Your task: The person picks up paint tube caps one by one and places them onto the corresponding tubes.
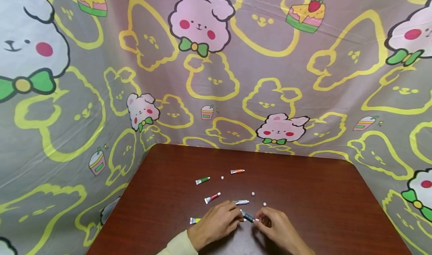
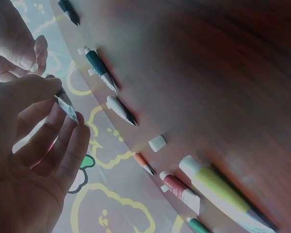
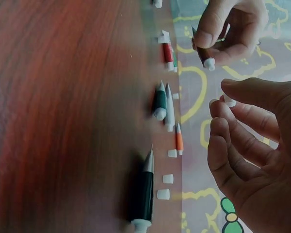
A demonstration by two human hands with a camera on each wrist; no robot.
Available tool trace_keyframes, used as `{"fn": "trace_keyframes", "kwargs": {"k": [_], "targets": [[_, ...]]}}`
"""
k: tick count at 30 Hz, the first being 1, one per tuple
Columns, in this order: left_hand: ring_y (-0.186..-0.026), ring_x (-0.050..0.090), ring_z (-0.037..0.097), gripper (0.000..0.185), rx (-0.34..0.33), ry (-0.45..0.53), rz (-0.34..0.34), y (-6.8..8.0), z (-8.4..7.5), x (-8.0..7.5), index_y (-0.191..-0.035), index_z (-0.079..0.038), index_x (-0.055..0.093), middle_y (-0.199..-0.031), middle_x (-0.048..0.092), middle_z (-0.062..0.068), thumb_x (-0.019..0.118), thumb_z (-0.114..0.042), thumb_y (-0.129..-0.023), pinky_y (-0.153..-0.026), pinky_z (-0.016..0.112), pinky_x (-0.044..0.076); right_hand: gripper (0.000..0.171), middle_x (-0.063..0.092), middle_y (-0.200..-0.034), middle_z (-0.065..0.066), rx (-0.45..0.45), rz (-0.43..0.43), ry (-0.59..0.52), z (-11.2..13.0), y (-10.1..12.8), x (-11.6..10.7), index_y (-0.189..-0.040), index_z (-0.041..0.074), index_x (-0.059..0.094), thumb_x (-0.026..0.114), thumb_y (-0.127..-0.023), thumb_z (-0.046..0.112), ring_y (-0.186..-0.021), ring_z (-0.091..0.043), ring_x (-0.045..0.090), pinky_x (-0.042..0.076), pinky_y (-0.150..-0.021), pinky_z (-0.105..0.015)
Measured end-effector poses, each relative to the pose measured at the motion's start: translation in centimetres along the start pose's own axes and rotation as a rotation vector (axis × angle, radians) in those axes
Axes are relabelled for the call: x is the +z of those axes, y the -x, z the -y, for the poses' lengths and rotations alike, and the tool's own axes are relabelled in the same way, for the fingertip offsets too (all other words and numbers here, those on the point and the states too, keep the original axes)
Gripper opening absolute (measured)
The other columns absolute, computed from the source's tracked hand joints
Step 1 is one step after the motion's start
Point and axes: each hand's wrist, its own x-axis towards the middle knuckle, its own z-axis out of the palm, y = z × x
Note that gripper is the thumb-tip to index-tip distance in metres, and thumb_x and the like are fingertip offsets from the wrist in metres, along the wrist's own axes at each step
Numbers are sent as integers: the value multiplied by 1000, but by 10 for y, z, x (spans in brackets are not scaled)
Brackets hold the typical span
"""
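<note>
My left hand (image 1: 219,220) pinches a small brown paint tube (image 3: 202,54) between thumb and fingers, its white nozzle pointing towards my right hand (image 1: 277,227). The right hand holds a small white cap (image 3: 229,101) between thumb and index fingertip, a short gap away from the nozzle. Past the hands, a dark teal paint tube (image 1: 248,216) lies on the table beside a white paint tube (image 1: 241,202). Close by the left hand is a yellow paint tube (image 2: 223,191), partly covered by that hand in the head view.
Farther back on the brown table (image 1: 303,187) lie red (image 1: 212,197), green (image 1: 203,180) and orange (image 1: 237,171) paint tubes. Loose white caps (image 1: 253,194) are scattered among them. A black paint tube (image 3: 143,194) shows in the right wrist view. Patterned cloth (image 1: 216,71) hangs around the table.
</note>
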Motion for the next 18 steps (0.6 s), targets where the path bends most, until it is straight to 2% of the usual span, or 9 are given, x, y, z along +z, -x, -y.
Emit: {"fn": "trace_keyframes", "kwargs": {"k": [7,14,18], "targets": [[-96,65,2,6,14,0,16,0,-1,1,-103,-26,78,-101,71,-14,81,-29,-99,-86,15,54,24,65,-78,12,5,29,-48,3,1,4,-93,14,73,88,-81,0,-71,10,53,45,-57,-14],[-91,64,2,6,31,22,2,1,-3,3,-102,-23,78,-99,70,-13,77,-29,-102,-81,15,52,28,65,-77,13,0,33,-31,7,1,9,-92,18,72,89,-81,0,-70,10,53,44,-58,-13],[-89,63,3,4,37,13,0,1,-3,4,-102,-24,78,-98,69,-13,78,-28,-101,-78,14,51,26,66,-77,13,3,38,-27,9,0,10,-93,18,73,90,-82,2,-71,9,53,44,-58,-13]]}}
